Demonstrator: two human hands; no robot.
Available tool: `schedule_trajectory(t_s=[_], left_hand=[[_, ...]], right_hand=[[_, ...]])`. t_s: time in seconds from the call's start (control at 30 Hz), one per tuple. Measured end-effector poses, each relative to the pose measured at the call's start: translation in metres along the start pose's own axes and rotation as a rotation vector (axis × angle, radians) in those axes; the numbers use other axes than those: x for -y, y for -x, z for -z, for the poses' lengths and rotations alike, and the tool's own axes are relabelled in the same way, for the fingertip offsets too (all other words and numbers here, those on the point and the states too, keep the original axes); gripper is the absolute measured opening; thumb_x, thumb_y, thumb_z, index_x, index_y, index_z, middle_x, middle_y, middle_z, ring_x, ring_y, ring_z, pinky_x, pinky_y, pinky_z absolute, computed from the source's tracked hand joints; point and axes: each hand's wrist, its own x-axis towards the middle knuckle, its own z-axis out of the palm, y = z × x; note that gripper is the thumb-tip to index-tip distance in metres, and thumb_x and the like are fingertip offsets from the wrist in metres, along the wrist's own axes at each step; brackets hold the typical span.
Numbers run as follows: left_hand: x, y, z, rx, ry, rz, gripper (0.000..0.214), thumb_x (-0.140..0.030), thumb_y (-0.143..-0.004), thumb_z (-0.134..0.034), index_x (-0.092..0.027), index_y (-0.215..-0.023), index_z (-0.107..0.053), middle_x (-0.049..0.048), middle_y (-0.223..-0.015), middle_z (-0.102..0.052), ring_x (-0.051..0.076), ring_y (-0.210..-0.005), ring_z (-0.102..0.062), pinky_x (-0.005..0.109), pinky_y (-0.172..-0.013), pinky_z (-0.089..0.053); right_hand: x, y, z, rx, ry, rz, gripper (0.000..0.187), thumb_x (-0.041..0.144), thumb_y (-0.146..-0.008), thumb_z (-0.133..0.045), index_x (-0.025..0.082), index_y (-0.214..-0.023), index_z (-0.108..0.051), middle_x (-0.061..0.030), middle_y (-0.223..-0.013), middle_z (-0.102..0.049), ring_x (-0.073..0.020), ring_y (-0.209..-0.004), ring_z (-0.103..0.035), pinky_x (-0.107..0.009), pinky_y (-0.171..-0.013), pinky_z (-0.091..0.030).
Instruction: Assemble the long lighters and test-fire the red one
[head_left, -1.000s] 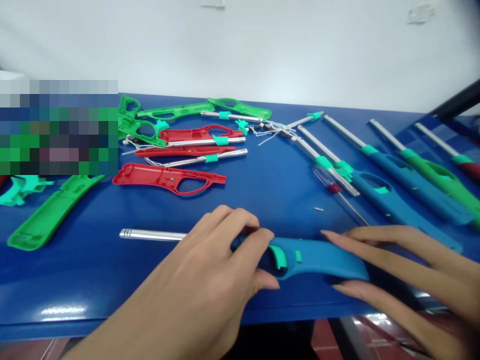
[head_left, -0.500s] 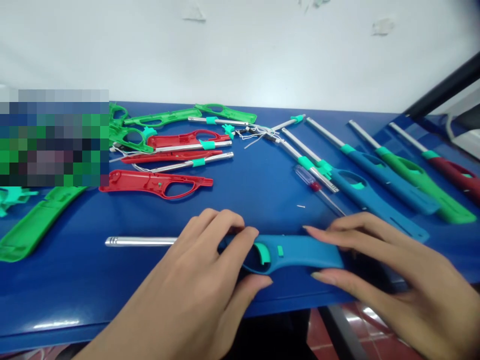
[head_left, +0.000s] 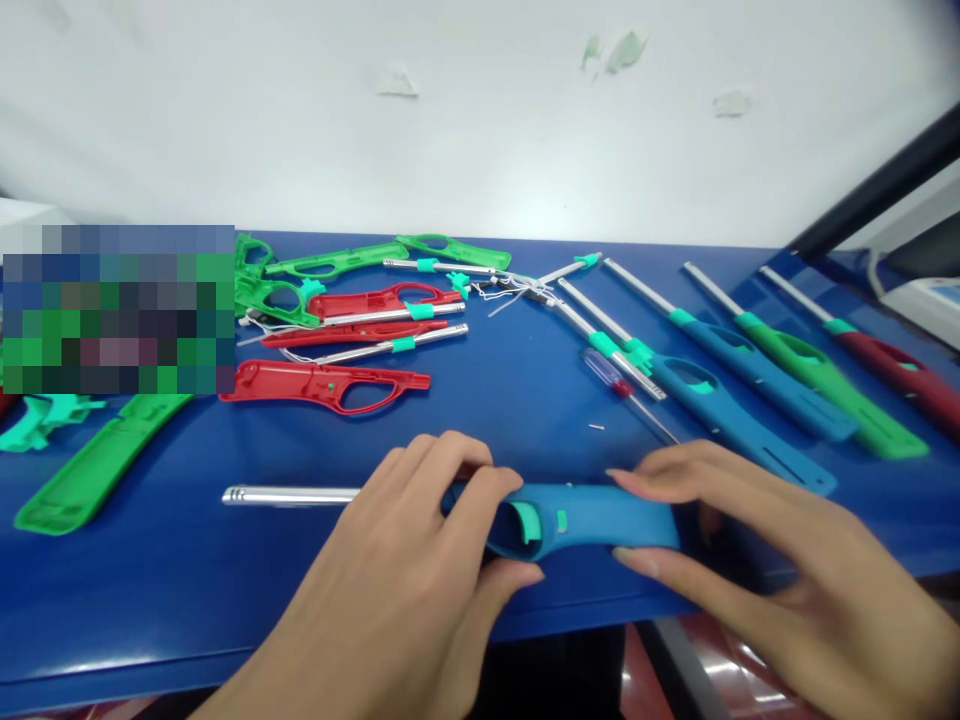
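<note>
A blue long-nosed lighter (head_left: 592, 518) with a teal trigger lies near the front edge of the blue table (head_left: 172, 580), its metal tube (head_left: 289, 495) pointing left. My left hand (head_left: 405, 590) is closed round the front of its handle, fingers over the top and thumb beneath. My right hand (head_left: 757, 560) grips the rear of the same handle between fingers and thumb.
Red shells (head_left: 322, 383) and green shells (head_left: 90, 470) with loose tubes lie at the left and back. A screwdriver (head_left: 626, 395) rests mid-table. Assembled blue lighters (head_left: 720, 410), a green lighter (head_left: 825, 385) and a red lighter (head_left: 892, 370) lie in a row at the right.
My view has tilted up a little. Both hands kept their hold on the blue lighter, and the handle has rolled slightly under them.
</note>
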Motion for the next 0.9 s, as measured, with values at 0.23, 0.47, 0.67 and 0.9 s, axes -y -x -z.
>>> schedule_trajectory(t_s=[0.23,0.47,0.67,0.9], left_hand=[[0.004,-0.002,0.006,0.033,0.052,0.026,0.027,-0.035,-0.116,-0.072,-0.026,-0.142,-0.071,0.0089,-0.139,-0.079,0.036,-0.127,-0.077,0.058,-0.102,-0.071],[0.001,-0.005,0.006,-0.053,0.017,0.012,0.027,-0.020,-0.119,-0.056,-0.019,-0.131,-0.080,0.0074,-0.116,-0.084,0.031,-0.105,-0.081,0.054,-0.094,-0.069],[0.000,-0.006,0.012,-0.080,0.054,0.048,0.025,-0.012,-0.114,-0.059,-0.025,-0.113,-0.080,0.0023,-0.109,-0.084,0.026,-0.092,-0.079,0.045,-0.076,-0.060],[0.001,-0.009,0.004,-0.189,0.057,0.002,0.024,-0.008,-0.113,-0.060,-0.025,-0.114,-0.077,-0.0014,-0.106,-0.081,0.021,-0.091,-0.075,0.041,-0.078,-0.056]], right_hand=[[-0.007,0.005,0.000,0.049,0.018,-0.024,0.031,0.048,-0.107,-0.084,0.036,-0.135,-0.082,-0.0049,-0.130,-0.084,-0.0298,-0.115,-0.085,-0.042,-0.099,-0.074],[0.001,0.006,-0.003,0.008,-0.007,-0.008,0.027,0.046,-0.108,-0.083,0.037,-0.133,-0.081,-0.0033,-0.120,-0.080,-0.0253,-0.105,-0.083,-0.034,-0.087,-0.074],[0.005,0.007,-0.008,-0.007,-0.027,0.019,0.017,0.041,-0.108,-0.083,0.034,-0.121,-0.076,-0.0027,-0.114,-0.073,-0.0204,-0.097,-0.081,-0.027,-0.082,-0.071],[0.006,0.017,-0.011,-0.079,0.022,-0.108,0.036,0.064,-0.101,-0.085,0.036,-0.122,-0.082,-0.0050,-0.120,-0.086,-0.0294,-0.105,-0.088,-0.033,-0.085,-0.076]])
